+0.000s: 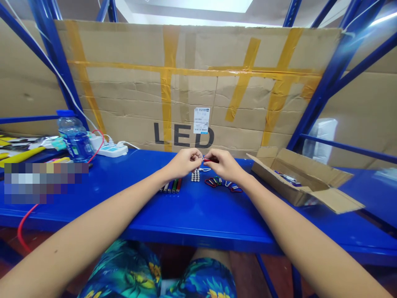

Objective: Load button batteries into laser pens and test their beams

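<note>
Red piece (211, 160) is pinched by right hand (226, 162) (left hand (184, 161) curled, hold unclear), beyond bare tabletop (198, 213).

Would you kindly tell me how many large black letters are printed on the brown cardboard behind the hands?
3: black L at left, black E in the middle, and black D at right, its top partly covered by the white paper label. No others show.

The right hand (223, 163) hides most of a red piece (211, 160) at the frame's centre, the left wrist (165, 173) covers the far ends of some tubes (178, 187), the label's (201, 120) small print is unreadable, and a pixelated patch (31, 183) obscures the left side.
</note>
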### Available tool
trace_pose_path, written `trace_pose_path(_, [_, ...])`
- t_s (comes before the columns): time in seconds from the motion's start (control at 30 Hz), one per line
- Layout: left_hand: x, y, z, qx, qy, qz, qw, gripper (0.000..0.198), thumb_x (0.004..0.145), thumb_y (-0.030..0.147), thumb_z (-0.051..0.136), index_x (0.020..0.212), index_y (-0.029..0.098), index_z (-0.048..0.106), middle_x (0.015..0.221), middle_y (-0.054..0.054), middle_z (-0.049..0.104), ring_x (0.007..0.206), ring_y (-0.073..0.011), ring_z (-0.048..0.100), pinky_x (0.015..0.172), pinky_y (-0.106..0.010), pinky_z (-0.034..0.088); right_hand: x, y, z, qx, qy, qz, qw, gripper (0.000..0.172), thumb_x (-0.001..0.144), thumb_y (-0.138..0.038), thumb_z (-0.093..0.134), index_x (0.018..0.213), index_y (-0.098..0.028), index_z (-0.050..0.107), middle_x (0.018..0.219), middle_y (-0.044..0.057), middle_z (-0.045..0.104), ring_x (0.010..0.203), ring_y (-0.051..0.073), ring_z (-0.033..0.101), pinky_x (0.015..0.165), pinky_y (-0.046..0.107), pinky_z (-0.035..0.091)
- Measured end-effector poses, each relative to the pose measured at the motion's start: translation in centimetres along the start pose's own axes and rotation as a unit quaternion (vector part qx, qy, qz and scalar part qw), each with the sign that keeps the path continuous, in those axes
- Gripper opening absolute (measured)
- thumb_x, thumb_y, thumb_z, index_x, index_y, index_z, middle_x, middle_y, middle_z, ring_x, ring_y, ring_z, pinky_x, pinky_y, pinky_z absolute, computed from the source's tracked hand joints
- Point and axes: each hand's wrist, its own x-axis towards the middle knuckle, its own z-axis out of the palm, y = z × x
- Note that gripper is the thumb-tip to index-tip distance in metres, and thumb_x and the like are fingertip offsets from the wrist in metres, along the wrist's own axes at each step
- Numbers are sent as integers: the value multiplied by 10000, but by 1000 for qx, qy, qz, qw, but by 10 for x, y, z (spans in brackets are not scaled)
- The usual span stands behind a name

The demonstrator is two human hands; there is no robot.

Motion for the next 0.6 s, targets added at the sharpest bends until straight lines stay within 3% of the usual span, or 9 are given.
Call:
trace_pose_path(0.2, [-1, -1, 2, 20, -4, 7, 1000, 40, 777, 200, 552, 757, 169, 536, 543, 36, 525, 480, -93, 468, 465, -221, 339, -1, -5, -3, 5, -28, 26, 999, 73, 813, -159, 572, 785, -137, 635, 686, 22, 625, 624, 130, 518, 603, 268, 390])
trace_pose_path(0.4, [3, -1, -3, 1, 10, -6, 1000, 56, 793, 221, 565, 786, 167, 551, 521, 36, 531, 455, -100, 481, 451, -225, 359, 4, -2, 0, 47, -5, 70, 996, 80, 801, -212, 635, 841, -145, 649, 756, 33, 657, 700, 147, 572, 660, 288, 448])
trace_pose_path(0.5, [4, -4, -6, 24, 38, 8, 999, 78, 807, 245, 573, 798, 169, 563, 516, 38, 528, 455, -103, 485, 458, -229, 372, 8, 1, 0, 88, 32, 139, 986, 250, 742, -226, 723, 961, -142, 635, 863, 61, 674, 749, 165, 615, 678, 305, 496])
trace_pose_path(0.6, [4, -7, -6, 67, 79, 34, 994, 81, 807, 247, 581, 792, 169, 568, 544, 37, 534, 472, -94, 481, 472, -225, 365, 10, 2, -3, 164, 52, 254, 952, 367, 724, -188, 752, 1049, -128, 595, 880, 85, 670, 678, 163, 632, 597, 302, 524])
